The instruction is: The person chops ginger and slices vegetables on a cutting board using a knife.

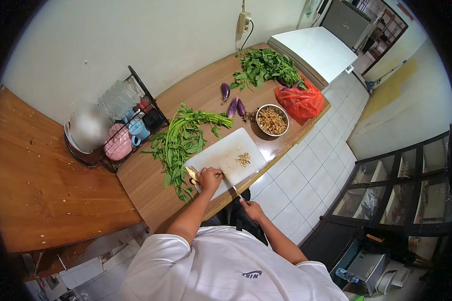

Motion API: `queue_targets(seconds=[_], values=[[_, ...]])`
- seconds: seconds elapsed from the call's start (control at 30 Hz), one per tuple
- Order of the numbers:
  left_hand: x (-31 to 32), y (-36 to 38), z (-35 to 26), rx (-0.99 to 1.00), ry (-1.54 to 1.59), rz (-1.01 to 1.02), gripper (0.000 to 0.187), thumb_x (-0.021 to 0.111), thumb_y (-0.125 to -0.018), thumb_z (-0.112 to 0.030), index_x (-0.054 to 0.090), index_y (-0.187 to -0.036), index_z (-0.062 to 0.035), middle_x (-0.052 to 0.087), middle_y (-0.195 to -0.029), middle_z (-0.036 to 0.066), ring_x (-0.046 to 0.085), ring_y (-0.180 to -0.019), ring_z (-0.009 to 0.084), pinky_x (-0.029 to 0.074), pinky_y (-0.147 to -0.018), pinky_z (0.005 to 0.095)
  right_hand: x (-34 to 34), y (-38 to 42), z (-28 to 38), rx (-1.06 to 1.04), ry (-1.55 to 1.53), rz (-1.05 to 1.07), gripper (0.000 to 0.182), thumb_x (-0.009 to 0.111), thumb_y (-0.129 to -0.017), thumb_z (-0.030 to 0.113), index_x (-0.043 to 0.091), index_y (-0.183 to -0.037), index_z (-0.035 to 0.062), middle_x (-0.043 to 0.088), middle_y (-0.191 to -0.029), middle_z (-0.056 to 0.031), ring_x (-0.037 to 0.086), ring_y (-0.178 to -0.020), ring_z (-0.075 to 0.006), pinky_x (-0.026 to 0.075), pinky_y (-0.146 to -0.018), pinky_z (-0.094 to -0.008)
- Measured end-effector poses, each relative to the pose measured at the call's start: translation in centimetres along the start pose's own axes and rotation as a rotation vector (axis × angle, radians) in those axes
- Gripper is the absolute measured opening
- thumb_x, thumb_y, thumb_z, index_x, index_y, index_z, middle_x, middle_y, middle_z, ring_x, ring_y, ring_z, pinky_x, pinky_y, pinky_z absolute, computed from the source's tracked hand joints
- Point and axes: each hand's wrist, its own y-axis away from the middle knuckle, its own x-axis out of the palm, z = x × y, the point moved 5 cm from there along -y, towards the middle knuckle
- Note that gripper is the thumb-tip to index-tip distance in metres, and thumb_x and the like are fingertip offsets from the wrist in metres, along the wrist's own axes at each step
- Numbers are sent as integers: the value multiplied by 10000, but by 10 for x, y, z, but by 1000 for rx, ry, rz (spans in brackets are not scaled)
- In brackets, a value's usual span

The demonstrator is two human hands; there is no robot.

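A white cutting board (229,145) lies on the wooden table (198,85). My left hand (209,179) is closed over its lower left part, on something I cannot make out; pale yellowish pieces (191,174) lie beside it. In my right hand (252,209), at the board's near edge, is the handle of a knife (231,185), its blade pointing toward my left hand. Small chopped pieces (243,159) form a little pile on the board's right part. A metal bowl (272,120) of brown chopped bits stands beyond the board.
Leafy greens (178,140) lie left of the board. Purple eggplants (232,107), more greens (266,65) and a red plastic bag (302,103) lie farther back. A black dish rack (145,103) with cups stands at the left. A power socket (243,22) is on the wall.
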Motion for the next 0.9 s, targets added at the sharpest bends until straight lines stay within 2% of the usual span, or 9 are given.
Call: queue_targets(seconds=[0.13, 0.37, 0.47, 0.67, 0.73, 0.9], values=[[2, -1, 1, 0, 2, 17, 96, 811, -751, -289, 806, -808, -212, 735, -897, -54, 624, -966, 214, 376, -920, 412, -2, -11, -2, -58, 79, -90, 755, 435, -994, 671, 744, -1042, -16, 709, -1022, -312, 670, -1067, -467, 503, -952, -498], [-4, 3, 1, -9, 43, 6, 73, 824, -752, -265, 818, -803, -213, 738, -887, -52, 609, -973, 203, 351, -938, 410, -5, -10, 4, -52, -13, -63, 736, 441, -999, 659, 745, -1048, -9, 708, -1031, -312, 674, -1076, -456, 507, -948, -493], [1, 4, 7, -7, 29, -3, 73, 824, -756, -266, 820, -809, -215, 741, -889, -50, 610, -970, 202, 354, -931, 408, 3, 2, -2, -16, -2, 25, 772, 424, -1006, 657, 729, -1083, -47, 695, -1075, -329, 658, -1096, -463, 495, -978, -478], [-5, 3, 3, -8, 39, 14, 120, 837, -746, -312, 825, -820, -220, 747, -881, -41, 631, -954, 219, 384, -910, 411, 6, -12, -7, -39, 51, -83, 764, 437, -1007, 653, 730, -1046, -52, 707, -985, -316, 679, -1017, -461, 507, -922, -490], [-5, 2, 1, -6, 37, 26, 127, 843, -739, -315, 824, -820, -219, 746, -885, -40, 633, -949, 221, 387, -903, 407, 3, -20, -7, 1, 5, -113, 733, 451, -995, 666, 744, -1044, -4, 710, -1035, -304, 676, -1066, -449, 508, -940, -476], [-5, 2, 5, -30, 70, -8, 98, 849, -740, -291, 810, -772, -207, 722, -850, -42, 616, -945, 207, 385, -898, 400, -1, -8, -6, 10, -65, -25, 750, 442, -1000, 667, 739, -1074, -18, 719, -1024, -296, 686, -1044, -441, 511, -928, -473]])
